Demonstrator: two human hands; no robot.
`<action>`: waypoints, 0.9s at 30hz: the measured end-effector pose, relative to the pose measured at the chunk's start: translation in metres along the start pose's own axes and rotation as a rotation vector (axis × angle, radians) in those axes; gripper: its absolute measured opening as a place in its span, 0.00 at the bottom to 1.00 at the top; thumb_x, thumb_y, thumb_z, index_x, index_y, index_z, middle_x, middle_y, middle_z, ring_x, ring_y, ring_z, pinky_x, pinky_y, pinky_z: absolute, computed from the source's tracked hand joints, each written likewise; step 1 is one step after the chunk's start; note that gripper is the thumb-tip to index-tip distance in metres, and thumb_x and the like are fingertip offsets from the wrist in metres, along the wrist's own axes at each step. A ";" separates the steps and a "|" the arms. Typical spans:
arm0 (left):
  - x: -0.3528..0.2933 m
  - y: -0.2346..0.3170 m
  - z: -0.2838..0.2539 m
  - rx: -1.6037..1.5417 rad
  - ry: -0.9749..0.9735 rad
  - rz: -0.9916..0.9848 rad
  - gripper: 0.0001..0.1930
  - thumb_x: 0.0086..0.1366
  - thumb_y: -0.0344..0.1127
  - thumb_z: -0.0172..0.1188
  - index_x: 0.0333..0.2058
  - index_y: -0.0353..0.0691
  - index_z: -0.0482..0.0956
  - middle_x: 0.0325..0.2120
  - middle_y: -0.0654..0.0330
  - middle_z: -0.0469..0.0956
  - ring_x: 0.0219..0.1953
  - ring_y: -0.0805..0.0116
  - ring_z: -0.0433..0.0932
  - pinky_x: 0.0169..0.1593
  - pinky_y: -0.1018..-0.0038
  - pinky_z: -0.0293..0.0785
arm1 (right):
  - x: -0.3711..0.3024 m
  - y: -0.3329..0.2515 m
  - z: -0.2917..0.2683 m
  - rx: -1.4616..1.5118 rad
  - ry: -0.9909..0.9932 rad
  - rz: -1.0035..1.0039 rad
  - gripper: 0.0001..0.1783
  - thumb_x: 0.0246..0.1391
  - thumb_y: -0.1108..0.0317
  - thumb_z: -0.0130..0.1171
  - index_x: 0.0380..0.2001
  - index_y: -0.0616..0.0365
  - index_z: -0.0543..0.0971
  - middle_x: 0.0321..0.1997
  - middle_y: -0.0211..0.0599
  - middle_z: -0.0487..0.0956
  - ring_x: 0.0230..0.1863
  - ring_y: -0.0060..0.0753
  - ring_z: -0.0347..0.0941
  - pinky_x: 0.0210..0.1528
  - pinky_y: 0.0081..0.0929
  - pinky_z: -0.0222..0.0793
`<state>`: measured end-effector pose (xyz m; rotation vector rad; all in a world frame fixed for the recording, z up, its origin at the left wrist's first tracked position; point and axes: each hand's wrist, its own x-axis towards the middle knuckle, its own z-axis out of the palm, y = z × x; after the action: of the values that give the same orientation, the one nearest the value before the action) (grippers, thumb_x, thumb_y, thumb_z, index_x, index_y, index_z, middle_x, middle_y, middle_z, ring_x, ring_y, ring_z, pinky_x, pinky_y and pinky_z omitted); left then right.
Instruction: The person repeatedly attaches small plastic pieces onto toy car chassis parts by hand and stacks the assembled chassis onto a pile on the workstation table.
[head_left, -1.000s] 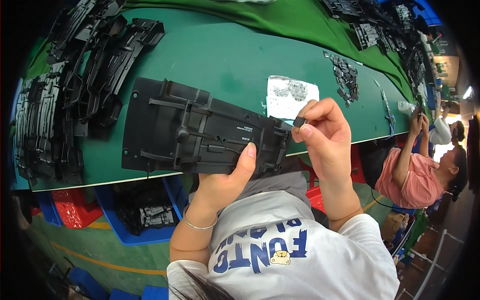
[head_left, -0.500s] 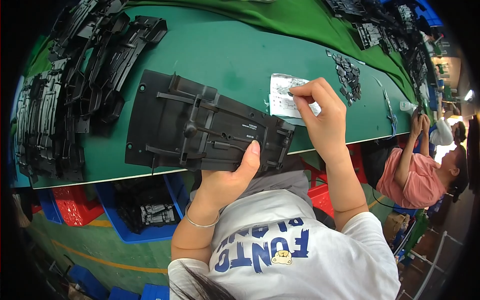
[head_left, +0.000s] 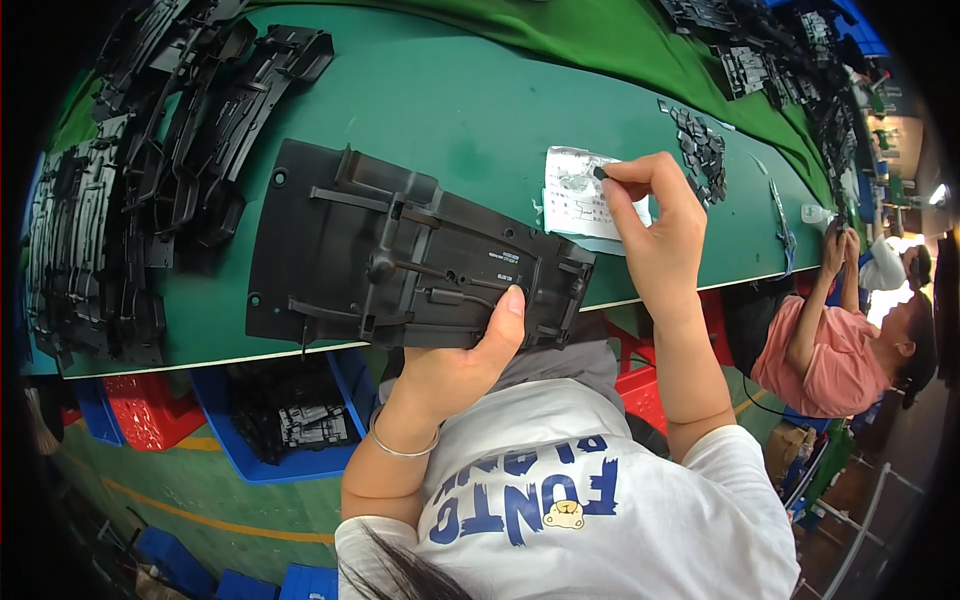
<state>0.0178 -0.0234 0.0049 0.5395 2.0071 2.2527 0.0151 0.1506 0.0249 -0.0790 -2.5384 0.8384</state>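
With my left hand (head_left: 468,362) I grip the near edge of a long black moulded plastic panel (head_left: 350,240), thumb on its ribbed face and fingers hidden beneath. The panel tilts over the front edge of the green table. My right hand (head_left: 655,225) pinches a small dark piece (head_left: 600,173) between thumb and forefinger. That hand is above a white sheet (head_left: 582,205) with print and a shiny grey patch, right of the panel. Beyond it is a scattered pile of small black flat pieces (head_left: 702,150).
Stacked black panels (head_left: 75,230) crowd the table's left side. A blue bin (head_left: 290,450) holding black parts stands below the front edge, beside a red stool (head_left: 150,410). Green cloth (head_left: 560,40) lines the far edge. At right, a co-worker in a pink shirt (head_left: 815,360) sits at the table.
My right hand has moved slightly right and its small dark piece now shows more clearly, held over the sheet. The panel in my left hand has shifted only a little.
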 end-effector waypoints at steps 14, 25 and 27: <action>0.000 0.004 0.005 0.058 0.006 0.009 0.03 0.50 0.26 0.50 0.24 0.33 0.71 0.18 0.62 0.70 0.20 0.74 0.68 0.24 0.79 0.64 | -0.033 -0.034 -0.005 0.616 -0.154 0.316 0.07 0.36 0.82 0.53 0.24 0.64 0.70 0.25 0.31 0.69 0.27 0.19 0.65 0.30 0.14 0.61; -0.001 0.003 0.005 0.084 0.009 0.020 0.03 0.50 0.26 0.50 0.24 0.33 0.70 0.18 0.62 0.71 0.19 0.73 0.68 0.24 0.79 0.64 | -0.036 -0.034 0.003 0.450 -0.040 0.241 0.07 0.34 0.80 0.55 0.22 0.63 0.69 0.20 0.31 0.70 0.22 0.19 0.67 0.24 0.14 0.61; -0.002 0.003 0.005 0.083 0.017 0.025 0.03 0.50 0.26 0.50 0.23 0.33 0.70 0.18 0.62 0.70 0.19 0.73 0.68 0.23 0.79 0.64 | -0.036 -0.036 0.002 0.436 -0.041 0.242 0.07 0.34 0.80 0.55 0.21 0.62 0.69 0.20 0.31 0.70 0.21 0.19 0.67 0.24 0.14 0.61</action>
<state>0.0213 -0.0200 0.0082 0.5581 2.1213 2.2036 0.0493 0.1133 0.0293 -0.2333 -2.3514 1.4816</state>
